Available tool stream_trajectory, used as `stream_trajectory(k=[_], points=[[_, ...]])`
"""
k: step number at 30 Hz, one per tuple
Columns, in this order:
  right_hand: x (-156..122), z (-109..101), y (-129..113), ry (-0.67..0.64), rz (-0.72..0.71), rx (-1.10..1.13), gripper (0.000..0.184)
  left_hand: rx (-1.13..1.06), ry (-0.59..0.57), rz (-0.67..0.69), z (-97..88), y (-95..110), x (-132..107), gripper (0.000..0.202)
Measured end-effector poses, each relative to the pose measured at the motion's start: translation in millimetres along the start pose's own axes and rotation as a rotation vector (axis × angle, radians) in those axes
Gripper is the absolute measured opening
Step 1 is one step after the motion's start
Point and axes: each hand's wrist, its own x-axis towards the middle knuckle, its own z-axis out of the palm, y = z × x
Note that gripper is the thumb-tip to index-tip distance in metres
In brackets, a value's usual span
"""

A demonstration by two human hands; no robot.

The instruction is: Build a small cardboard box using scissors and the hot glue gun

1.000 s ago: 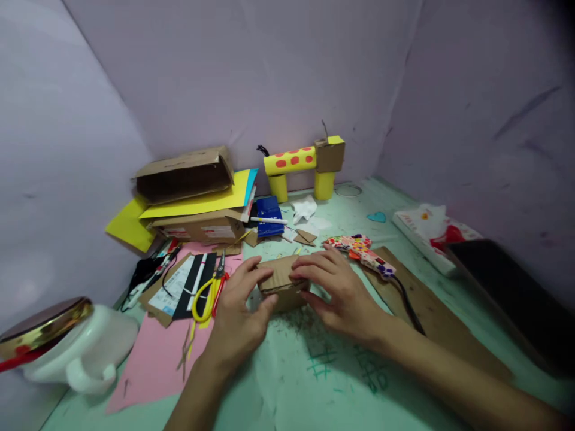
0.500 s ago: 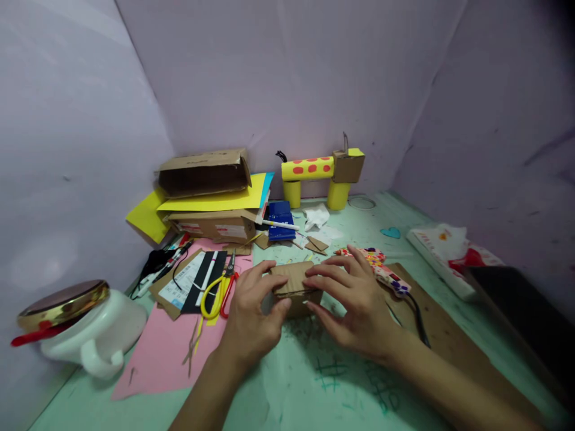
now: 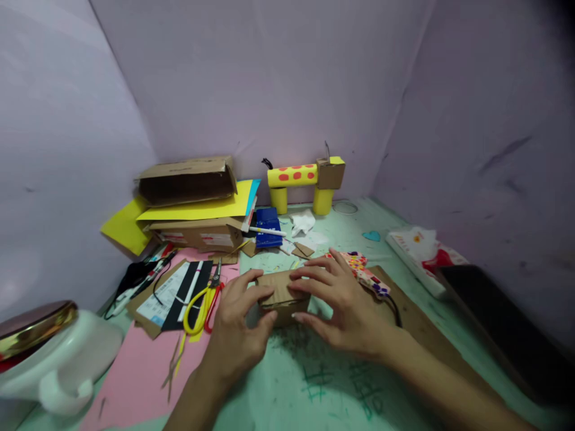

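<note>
A small brown cardboard box [image 3: 284, 294] sits on the green tabletop in front of me, its top flap slightly parted from the front side. My left hand [image 3: 242, 320] is closed on the box's left end, with fingers on top and thumb at the front. At the right end, my right hand [image 3: 348, 305] holds it too, fingertips pressing the top and thumb near the front face. Just beyond the right hand lies a flower-patterned tool with a black cord [image 3: 376, 281], partly hidden. Yellow-handled scissors [image 3: 194, 320] lie left of the left hand.
A yellow, red-spotted cardboard animal figure [image 3: 294, 175] stands by the back wall. Boxes and yellow sheets [image 3: 197, 209] are stacked at back left. Pink paper [image 3: 135, 371] and a white mug [image 3: 67, 365] occupy the left. A dark phone-like slab [image 3: 498, 329] is at right.
The camera view has turned slightly, so the scene sits further left and a little lower. Both hands stay on the cardboard box with nearly the same hold.
</note>
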Motion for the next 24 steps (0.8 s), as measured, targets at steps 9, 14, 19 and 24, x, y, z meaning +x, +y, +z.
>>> stream_trajectory(k=[9,14,19,24], points=[[53,-46,75,0.048,0.63,-0.215,0.019,-0.003,0.012,-0.029,2.7,-3,0,0.024],[104,-19,143,-0.177,0.671,-0.289,0.023,-0.025,0.022,-0.039,3.4,-2,-2,0.023],[126,20,172,-0.361,0.665,-0.28,0.031,-0.012,0.025,-0.034,2.7,0,-2,0.026],[128,23,172,-0.377,0.712,-0.257,0.028,-0.007,0.023,-0.007,2.6,2,-3,0.03]])
